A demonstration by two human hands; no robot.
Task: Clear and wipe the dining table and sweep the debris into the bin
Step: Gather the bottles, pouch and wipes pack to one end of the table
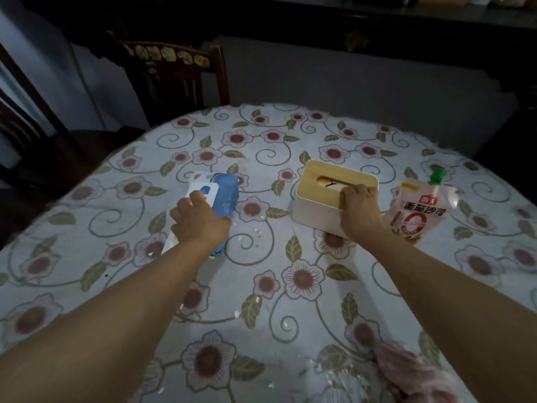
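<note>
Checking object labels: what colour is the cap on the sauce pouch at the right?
Green, on the pink-and-red sauce pouch; the head view shows it.

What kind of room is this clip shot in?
Likely a home dining room: a round table under a floral tablecloth, a dark wooden chair pulled up to it, and a white tissue box with wooden lid.

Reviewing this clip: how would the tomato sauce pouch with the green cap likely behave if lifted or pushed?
The tomato sauce pouch looks like soft, glossy film, so it would probably sag and may feel slippery. It lies flat on the tablecloth, so pushed it should slide, not roll. Its bulging body suggests some weight.
</note>
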